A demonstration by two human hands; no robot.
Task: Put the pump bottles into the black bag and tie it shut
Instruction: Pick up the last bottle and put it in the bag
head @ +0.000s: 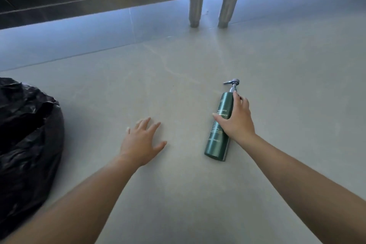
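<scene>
Black bag (27,144) cut off at left edge. Right hand (235,119) grasps green pump bottle (216,140); left hand (141,142) splayed, released, w/ bare floor (178,194) around.

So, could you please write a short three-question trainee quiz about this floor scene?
1. True or false: the dark green pump bottle with the silver pump head stands upright.
2. Which hand touches that bottle: A) left hand B) right hand?
3. Fill in: the crumpled black plastic bag sits on the person's ____ side.

Key: 1. False, it lies on the pale tiled floor, pump pointing away. 2. B; the left hand is spread open, empty. 3. Left.
</scene>
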